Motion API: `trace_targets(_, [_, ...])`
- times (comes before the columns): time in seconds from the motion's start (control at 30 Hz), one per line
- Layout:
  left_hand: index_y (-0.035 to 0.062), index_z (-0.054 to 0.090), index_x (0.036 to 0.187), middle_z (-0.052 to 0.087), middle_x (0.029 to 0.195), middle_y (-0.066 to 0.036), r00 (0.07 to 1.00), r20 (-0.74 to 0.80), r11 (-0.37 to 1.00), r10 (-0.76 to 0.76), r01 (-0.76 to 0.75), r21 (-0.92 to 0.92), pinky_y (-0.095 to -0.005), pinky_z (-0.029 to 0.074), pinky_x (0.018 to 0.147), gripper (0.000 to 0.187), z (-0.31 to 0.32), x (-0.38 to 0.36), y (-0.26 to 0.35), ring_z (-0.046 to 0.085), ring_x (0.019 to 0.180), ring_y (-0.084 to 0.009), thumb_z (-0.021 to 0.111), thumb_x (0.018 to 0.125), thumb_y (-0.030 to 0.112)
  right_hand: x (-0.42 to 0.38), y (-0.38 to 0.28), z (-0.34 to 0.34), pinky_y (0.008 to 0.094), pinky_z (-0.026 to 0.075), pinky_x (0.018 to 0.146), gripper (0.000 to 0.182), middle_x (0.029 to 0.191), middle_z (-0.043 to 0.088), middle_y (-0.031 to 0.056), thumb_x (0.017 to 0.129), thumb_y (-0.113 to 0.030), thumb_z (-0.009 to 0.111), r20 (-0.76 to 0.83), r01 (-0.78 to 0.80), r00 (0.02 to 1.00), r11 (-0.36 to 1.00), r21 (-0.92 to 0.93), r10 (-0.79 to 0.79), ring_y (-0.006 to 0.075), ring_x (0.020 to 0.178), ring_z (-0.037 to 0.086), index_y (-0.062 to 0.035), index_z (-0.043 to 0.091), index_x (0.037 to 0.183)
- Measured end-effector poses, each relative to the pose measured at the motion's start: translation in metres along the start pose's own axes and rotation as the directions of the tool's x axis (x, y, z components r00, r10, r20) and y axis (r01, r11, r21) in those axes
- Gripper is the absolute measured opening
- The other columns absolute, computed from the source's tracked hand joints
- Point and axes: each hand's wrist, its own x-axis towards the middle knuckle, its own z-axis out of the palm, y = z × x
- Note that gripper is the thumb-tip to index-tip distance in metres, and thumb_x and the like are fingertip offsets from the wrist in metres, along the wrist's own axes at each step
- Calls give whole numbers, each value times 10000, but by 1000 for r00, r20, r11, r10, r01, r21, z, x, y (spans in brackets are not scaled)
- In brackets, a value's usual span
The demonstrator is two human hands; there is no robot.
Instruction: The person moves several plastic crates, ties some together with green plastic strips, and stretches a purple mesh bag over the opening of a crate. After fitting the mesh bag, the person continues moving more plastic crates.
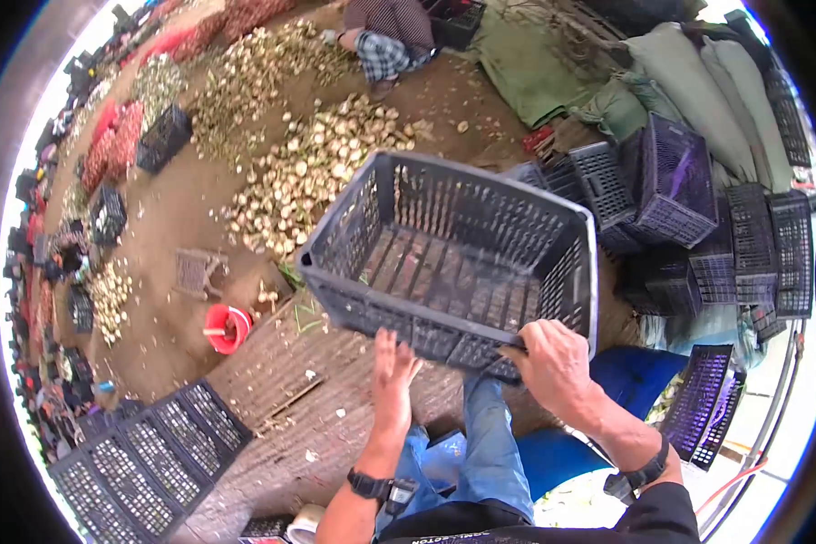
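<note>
A black plastic crate with slatted walls is in front of me, tilted so that I see down into it; nothing lies inside. My right hand is closed around its near rim, toward the right corner. Lower on the near wall, my left hand has its fingers stretched out, at or touching the crate's side, and does not grip it. What bears the crate's far side is hidden.
Pale, onion-like produce lies heaped on the ground beyond the crate. A red bucket and a small stool stand left. Stacked black crates are right; others lie lower left. Another person is at the top.
</note>
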Motion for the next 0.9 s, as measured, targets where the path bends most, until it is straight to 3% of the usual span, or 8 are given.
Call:
trace_targets(0.1, [52, 164, 1533, 197, 1577, -165, 993, 116, 998, 35, -41, 45, -466, 385, 1082, 774, 68, 33, 3, 312, 1407, -281, 608, 937, 266, 5, 54, -12, 367, 484, 671, 244, 763, 563, 90, 703, -157, 743, -76, -28, 997, 999, -32, 25, 259, 773, 596, -57, 533, 776])
trace_targets(0.2, [-10, 294, 1479, 354, 1500, -186, 979, 203, 985, -31, -4, 172, -439, 428, 1038, 725, 108, 56, -11, 436, 1318, -289, 652, 911, 263, 17, 118, 24, 362, 496, 728, 97, 805, 574, 101, 722, -66, 607, -101, -58, 993, 998, -27, 55, 263, 824, 597, -54, 544, 794])
trace_targets(0.27, [-35, 469, 1365, 549, 1321, -154, 987, 35, 935, -159, 139, 326, -403, 502, 943, 538, 115, 53, -30, 561, 1168, -242, 624, 912, 209, 28, 162, 74, 361, 508, 727, 85, 808, 576, 100, 736, -59, 582, -86, -48, 995, 999, -5, 48, 256, 837, 600, -59, 547, 813])
trace_targets(0.37, [-43, 543, 1287, 631, 1168, -127, 947, -24, 844, -320, 296, 448, -354, 541, 846, 458, 108, 38, -59, 604, 1080, -211, 618, 911, 208, 29, 209, 126, 353, 506, 730, 84, 818, 577, 97, 742, -58, 583, -62, -162, 985, 987, 0, 162, 256, 839, 604, -64, 549, 819])
trace_targets(0.6, [-17, 577, 1218, 663, 1045, -63, 891, -64, 744, -449, 412, 526, -292, 540, 744, 397, 113, 29, -76, 617, 919, -144, 613, 916, 239, -20, 221, 118, 397, 453, 733, 77, 843, 584, 85, 768, -101, 581, -28, -250, 967, 965, 79, 253, 258, 831, 608, -97, 568, 844])
trace_targets(0.73, [78, 548, 1170, 603, 948, -8, 855, 164, 810, -493, 381, 446, -289, 502, 745, 308, 151, 72, -75, 579, 829, -124, 626, 938, 265, -33, 204, 103, 393, 420, 793, 82, 852, 564, 86, 767, -124, 593, -47, -211, 974, 966, 146, 220, 261, 856, 575, -98, 557, 836])
trace_targets(0.8, [133, 530, 1078, 558, 947, 6, 887, 88, 800, -452, 360, 479, -323, 485, 773, 285, 185, 97, -76, 553, 840, -120, 650, 922, 338, -36, 198, 79, 410, 425, 845, 145, 938, 589, 100, 774, -149, 640, -182, -240, 937, 929, 283, 298, 281, 929, 580, -82, 572, 884])
trace_targets(0.9, [147, 535, 1004, 589, 969, -22, 925, -48, 819, -377, 357, 448, -415, 492, 840, 349, 201, 142, -95, 568, 839, -137, 738, 842, 381, -54, 203, 46, 469, 413, 959, 476, 1215, 589, 173, 751, -239, 761, -240, -491, 741, 750, 443, 627, 355, 1132, 543, -13, 585, 1132])
